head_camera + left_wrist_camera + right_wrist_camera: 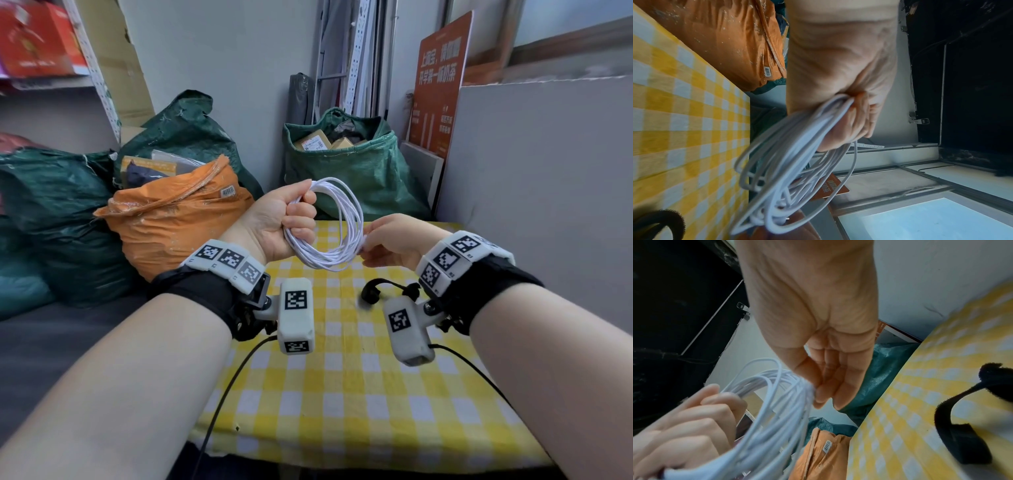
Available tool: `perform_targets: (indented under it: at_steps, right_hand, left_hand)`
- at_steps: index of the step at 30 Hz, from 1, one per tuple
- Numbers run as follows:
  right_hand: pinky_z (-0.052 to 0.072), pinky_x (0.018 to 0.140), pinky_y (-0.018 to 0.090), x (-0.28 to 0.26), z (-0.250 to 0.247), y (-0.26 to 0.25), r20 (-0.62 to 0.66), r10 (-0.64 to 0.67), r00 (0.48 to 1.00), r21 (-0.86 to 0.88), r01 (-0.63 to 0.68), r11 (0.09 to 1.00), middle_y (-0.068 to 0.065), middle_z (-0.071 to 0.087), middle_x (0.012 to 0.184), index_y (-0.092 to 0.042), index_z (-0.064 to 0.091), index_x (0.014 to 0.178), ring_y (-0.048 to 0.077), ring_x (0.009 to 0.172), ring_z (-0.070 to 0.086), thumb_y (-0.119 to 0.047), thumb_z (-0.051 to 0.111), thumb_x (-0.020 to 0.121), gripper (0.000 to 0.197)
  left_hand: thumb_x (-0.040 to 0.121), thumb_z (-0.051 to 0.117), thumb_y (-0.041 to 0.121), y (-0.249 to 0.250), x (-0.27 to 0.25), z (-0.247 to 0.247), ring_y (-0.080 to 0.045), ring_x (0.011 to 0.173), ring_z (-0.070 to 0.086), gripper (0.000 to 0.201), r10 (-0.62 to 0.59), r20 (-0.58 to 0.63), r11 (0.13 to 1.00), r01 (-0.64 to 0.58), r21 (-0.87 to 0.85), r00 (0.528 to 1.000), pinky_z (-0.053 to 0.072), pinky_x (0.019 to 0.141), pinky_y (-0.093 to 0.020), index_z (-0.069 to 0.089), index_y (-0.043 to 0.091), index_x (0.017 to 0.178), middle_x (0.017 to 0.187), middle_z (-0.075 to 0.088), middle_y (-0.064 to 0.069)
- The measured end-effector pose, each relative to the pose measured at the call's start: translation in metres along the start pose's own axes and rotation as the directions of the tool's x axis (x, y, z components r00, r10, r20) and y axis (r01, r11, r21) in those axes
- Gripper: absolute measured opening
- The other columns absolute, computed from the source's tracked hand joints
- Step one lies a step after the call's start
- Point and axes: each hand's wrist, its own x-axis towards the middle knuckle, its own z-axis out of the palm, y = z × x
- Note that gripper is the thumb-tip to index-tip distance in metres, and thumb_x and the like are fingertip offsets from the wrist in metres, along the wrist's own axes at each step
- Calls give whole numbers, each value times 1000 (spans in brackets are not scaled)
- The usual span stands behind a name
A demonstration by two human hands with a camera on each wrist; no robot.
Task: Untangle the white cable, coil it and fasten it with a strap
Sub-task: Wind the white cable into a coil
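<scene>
The white cable (344, 222) is wound into a round coil of several loops and held in the air above the table. My left hand (281, 219) grips the coil's left side in a fist; the loops (797, 162) hang out of it. My right hand (387, 241) pinches the coil's right side between thumb and fingertips (818, 395), where the loops (777, 402) bunch together. A black strap (387, 291) lies curled on the yellow checked tablecloth (342, 394) below the hands, also seen as a black strap (953, 423) and in the left wrist view's corner as a black strap (659, 222).
An orange sack (178, 219) and dark green bags (359, 164) crowd the table's far and left sides. A grey board (534, 178) stands along the right edge. An orange sign (438, 85) leans at the back wall.
</scene>
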Motion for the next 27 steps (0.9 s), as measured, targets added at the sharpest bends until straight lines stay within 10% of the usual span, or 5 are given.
perform_targets:
  at_steps: [4,7,14,20,27]
  right_hand:
    - [48,75,32,3,1,-12,-119,22,993,49,-16,999,9,64,90,-10,66,99,21,78,57,-8,43,91,25]
    - [42,87,29,1,3,-18,-51,-226,973,-75,222,972,2,61,116,-19,59,124,15,103,55,-4,48,86,41]
    - [40,59,22,-9,15,-17,181,-289,940,-516,341,786,-3,58,76,-21,58,98,10,67,49,2,50,82,29]
    - [30,52,28,-3,14,-6,27,-183,983,-365,180,913,2,41,60,-14,50,68,16,55,33,4,37,83,27]
    - [27,47,26,7,-2,11,-133,-134,982,-75,125,989,6,41,56,-6,62,78,17,48,31,2,36,88,30]
  left_hand:
    - [97,43,37,-2,3,1,-3,26,27,34,-116,-15,987,117,114,993,24,31,-14,45,17,70,37,29,11]
    - [96,43,37,-7,3,6,-2,26,28,32,-230,-7,937,223,268,973,25,31,-13,45,16,71,38,29,12]
    - [97,44,34,-20,5,22,0,28,27,29,-270,-74,795,266,545,960,23,30,-10,50,11,80,55,43,-1]
    - [96,50,34,-25,12,22,-3,36,36,28,-144,-89,809,169,562,986,31,34,-13,70,17,88,62,42,-1]
    - [97,50,25,-27,17,17,-10,44,49,22,-25,-51,821,49,569,998,45,49,-23,58,5,97,58,53,0]
